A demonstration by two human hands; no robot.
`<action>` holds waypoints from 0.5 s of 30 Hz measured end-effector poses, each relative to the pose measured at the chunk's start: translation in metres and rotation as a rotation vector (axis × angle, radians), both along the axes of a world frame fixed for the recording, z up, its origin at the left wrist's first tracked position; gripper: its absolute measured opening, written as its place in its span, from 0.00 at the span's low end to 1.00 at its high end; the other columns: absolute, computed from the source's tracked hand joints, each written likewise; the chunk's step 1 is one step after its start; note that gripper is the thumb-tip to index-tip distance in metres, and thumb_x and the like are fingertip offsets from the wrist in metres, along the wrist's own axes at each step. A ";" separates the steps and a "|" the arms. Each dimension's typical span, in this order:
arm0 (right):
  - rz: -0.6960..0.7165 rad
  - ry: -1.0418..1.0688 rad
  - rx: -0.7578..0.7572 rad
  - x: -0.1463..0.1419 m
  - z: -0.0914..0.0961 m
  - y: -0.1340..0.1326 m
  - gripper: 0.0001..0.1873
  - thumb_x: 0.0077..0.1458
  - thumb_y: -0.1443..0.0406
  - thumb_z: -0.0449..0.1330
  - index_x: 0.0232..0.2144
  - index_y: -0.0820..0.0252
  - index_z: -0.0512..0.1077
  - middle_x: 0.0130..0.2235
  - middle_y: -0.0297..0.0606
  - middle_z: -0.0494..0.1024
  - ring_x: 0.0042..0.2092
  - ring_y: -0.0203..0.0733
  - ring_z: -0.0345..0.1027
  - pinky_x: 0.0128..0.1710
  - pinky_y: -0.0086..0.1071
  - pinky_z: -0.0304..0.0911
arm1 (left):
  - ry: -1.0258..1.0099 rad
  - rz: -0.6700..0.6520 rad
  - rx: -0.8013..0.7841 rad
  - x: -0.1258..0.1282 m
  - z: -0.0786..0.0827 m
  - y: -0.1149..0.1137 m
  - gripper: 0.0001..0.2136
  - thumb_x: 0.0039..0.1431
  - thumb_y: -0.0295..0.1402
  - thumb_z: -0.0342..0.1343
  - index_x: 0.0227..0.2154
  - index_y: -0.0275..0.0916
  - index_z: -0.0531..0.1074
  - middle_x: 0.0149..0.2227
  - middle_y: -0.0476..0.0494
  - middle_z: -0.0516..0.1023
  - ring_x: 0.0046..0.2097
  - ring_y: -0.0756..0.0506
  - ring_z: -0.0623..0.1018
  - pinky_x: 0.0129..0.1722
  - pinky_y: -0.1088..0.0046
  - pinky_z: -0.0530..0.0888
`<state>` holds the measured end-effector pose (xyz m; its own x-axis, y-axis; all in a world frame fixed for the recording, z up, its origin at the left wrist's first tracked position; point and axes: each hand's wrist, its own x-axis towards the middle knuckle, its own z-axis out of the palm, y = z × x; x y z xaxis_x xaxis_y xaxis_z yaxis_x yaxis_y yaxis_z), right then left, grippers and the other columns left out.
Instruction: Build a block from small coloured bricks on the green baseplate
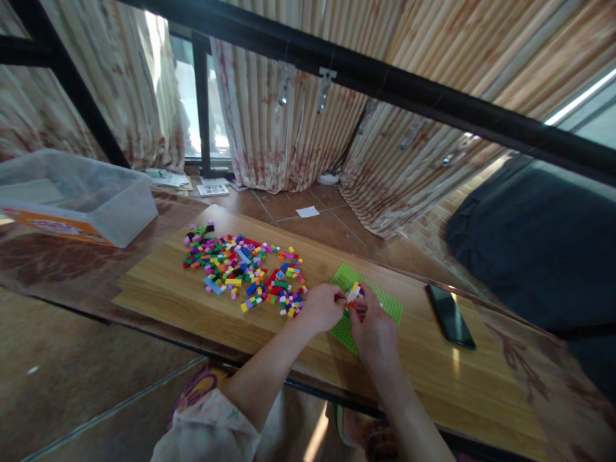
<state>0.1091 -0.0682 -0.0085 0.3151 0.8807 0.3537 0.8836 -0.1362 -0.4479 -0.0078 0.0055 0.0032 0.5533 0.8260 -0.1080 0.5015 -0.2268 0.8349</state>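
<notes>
A small cluster of white, yellow, blue and red toy bricks (355,292) is between my two hands, over a green studded baseplate (344,274). My left hand (326,308) is closed, its thumb and fingertips pinched together at the left side of the cluster. From the right, my right hand (376,328) curls its fingers and thumb around the same bricks. Both hands cover much of the baseplate's middle. Whether the cluster is attached to the plate cannot be made out. The single bricks at my fingertips are partly hidden.
A spread of loose multicoloured bricks (231,260) lies left of my hands on the wooden board (192,317). A black phone (450,316) rests on the right. At the far left stands a clear plastic bin (129,205). A dark bar (385,80) crosses above.
</notes>
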 end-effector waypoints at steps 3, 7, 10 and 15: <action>0.009 0.064 0.021 0.001 -0.002 0.000 0.27 0.55 0.64 0.54 0.58 0.63 0.65 0.37 0.46 0.81 0.34 0.46 0.77 0.35 0.39 0.70 | -0.015 0.000 0.005 0.000 -0.002 0.001 0.12 0.58 0.28 0.51 0.39 0.35 0.80 0.38 0.40 0.83 0.40 0.45 0.79 0.41 0.71 0.73; 0.024 0.110 0.053 0.004 -0.004 -0.002 0.26 0.56 0.61 0.55 0.56 0.63 0.67 0.39 0.47 0.81 0.35 0.46 0.77 0.36 0.41 0.72 | -0.012 -0.009 0.035 0.000 -0.005 0.001 0.13 0.58 0.28 0.50 0.39 0.36 0.80 0.38 0.40 0.83 0.39 0.45 0.79 0.41 0.71 0.73; 0.043 0.174 0.056 0.007 -0.005 -0.004 0.26 0.56 0.60 0.55 0.56 0.62 0.67 0.39 0.47 0.81 0.35 0.46 0.77 0.37 0.42 0.72 | -0.008 -0.025 0.061 0.000 -0.006 0.001 0.14 0.58 0.28 0.50 0.39 0.37 0.80 0.38 0.41 0.83 0.39 0.45 0.79 0.42 0.71 0.72; 0.041 0.229 0.044 0.008 -0.005 -0.005 0.25 0.57 0.60 0.55 0.56 0.61 0.67 0.40 0.48 0.81 0.36 0.46 0.77 0.38 0.43 0.73 | 0.002 -0.039 0.061 0.000 -0.004 0.001 0.14 0.58 0.28 0.50 0.39 0.37 0.81 0.38 0.40 0.83 0.39 0.45 0.79 0.41 0.71 0.72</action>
<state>0.1171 -0.0729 -0.0131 0.3554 0.8800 0.3152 0.7628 -0.0782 -0.6419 -0.0079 0.0062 -0.0003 0.5847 0.8091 -0.0594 0.4931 -0.2963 0.8180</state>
